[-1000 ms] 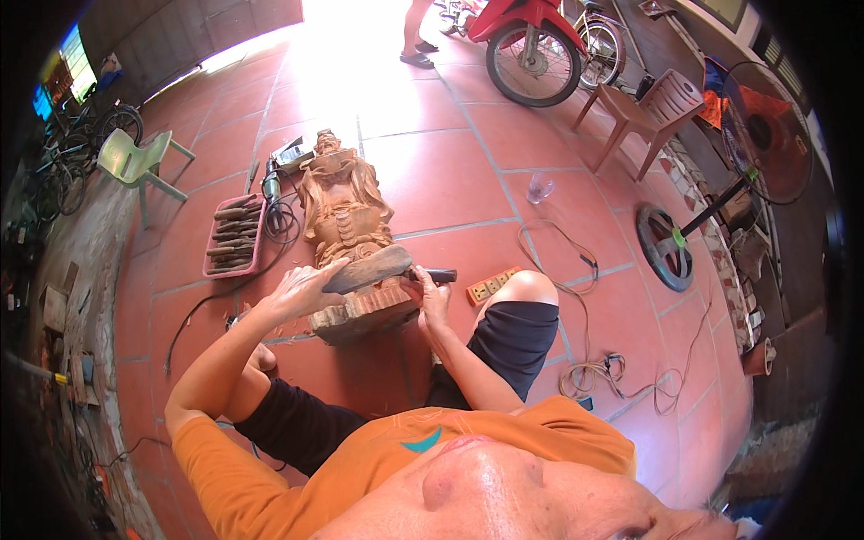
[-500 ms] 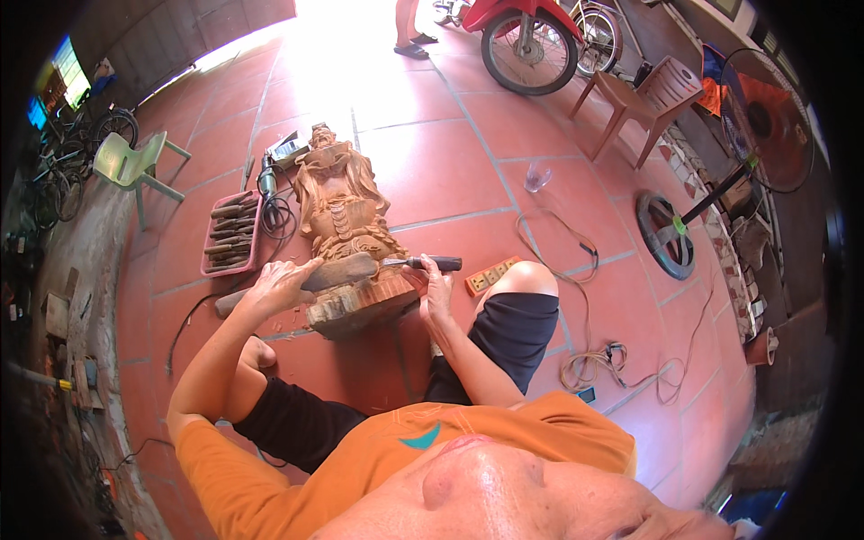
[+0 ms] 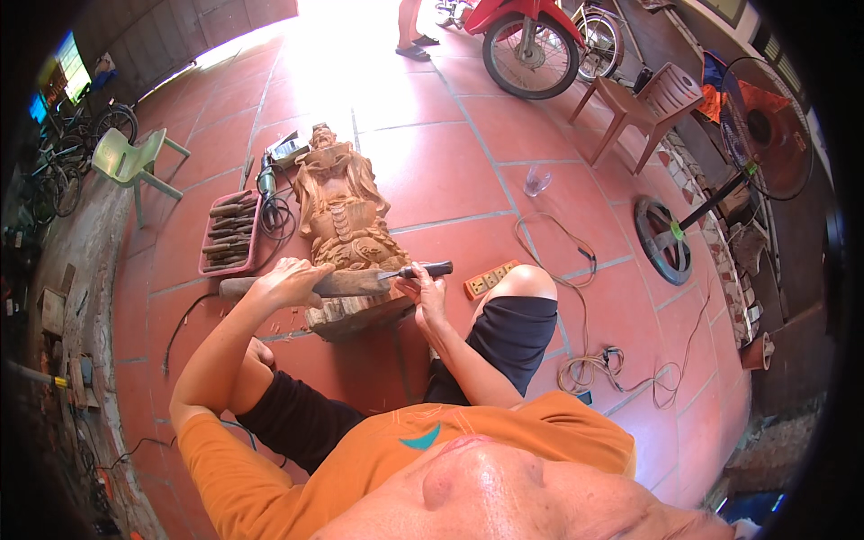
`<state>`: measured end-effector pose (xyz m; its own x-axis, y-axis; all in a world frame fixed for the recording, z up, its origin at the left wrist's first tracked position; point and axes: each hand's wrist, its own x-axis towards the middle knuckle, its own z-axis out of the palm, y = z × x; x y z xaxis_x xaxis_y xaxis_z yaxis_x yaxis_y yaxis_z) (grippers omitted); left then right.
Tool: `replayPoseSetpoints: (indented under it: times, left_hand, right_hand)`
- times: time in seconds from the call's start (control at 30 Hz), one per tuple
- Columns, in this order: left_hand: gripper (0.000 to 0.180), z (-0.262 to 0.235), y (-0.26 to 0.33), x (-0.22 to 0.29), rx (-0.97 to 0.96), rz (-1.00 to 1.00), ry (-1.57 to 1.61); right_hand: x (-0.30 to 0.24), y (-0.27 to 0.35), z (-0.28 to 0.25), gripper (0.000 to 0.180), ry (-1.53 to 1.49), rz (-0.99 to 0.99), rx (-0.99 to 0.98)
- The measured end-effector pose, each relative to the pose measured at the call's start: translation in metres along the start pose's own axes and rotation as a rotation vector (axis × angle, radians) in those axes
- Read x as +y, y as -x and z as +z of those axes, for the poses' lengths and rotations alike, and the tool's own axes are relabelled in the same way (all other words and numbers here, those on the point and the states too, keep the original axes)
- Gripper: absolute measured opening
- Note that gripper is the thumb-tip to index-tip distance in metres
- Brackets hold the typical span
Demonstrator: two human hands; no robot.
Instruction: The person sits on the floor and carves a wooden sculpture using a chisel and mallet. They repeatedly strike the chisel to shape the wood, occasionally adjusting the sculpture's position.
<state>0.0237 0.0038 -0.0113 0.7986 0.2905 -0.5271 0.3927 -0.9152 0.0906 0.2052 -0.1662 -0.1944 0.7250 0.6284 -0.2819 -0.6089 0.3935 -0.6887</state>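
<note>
A carved wooden statue of a robed figure is in front of me, its rough block base nearest to me. My left hand grips a thick wooden mallet, which lies nearly level across the base. In my right hand is a chisel with a dark handle, its metal blade pointing left at the lower carving. Blade and mallet head overlap in view; I cannot tell whether they touch.
Left of the statue are a pink tray of carving tools and a corded power tool. A power strip lies by my right knee, with cords beyond. A plastic cup, standing fan and chairs are farther off. Someone's feet show at the back.
The mallet's head end has dropped nearer to me and its other end has risen, so it lies more level. My right hand and the chisel have shifted slightly left.
</note>
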Motion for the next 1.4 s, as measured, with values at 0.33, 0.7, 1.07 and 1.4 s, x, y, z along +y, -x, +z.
replayPoseSetpoints:
  times: [0.33, 0.7, 1.07, 1.4]
  left_hand:
    - [0.089, 0.017, 0.0, -0.011, -0.024, 0.018, -0.005]
    - [0.081, 0.015, -0.002, -0.009, -0.049, -0.029, -0.002]
    - [0.089, 0.021, -0.002, -0.013, -0.043, -0.019, -0.015]
    - [0.091, 0.016, 0.0, -0.008, -0.092, -0.042, 0.006]
  right_hand:
    - [0.004, 0.002, 0.002, 0.023, 0.007, 0.048, -0.02]
    - [0.004, 0.001, 0.001, 0.02, -0.005, 0.061, -0.011]
    - [0.005, 0.003, 0.001, 0.02, -0.003, 0.085, -0.014]
    - [0.001, 0.006, 0.002, 0.019, 0.0, 0.095, -0.007]
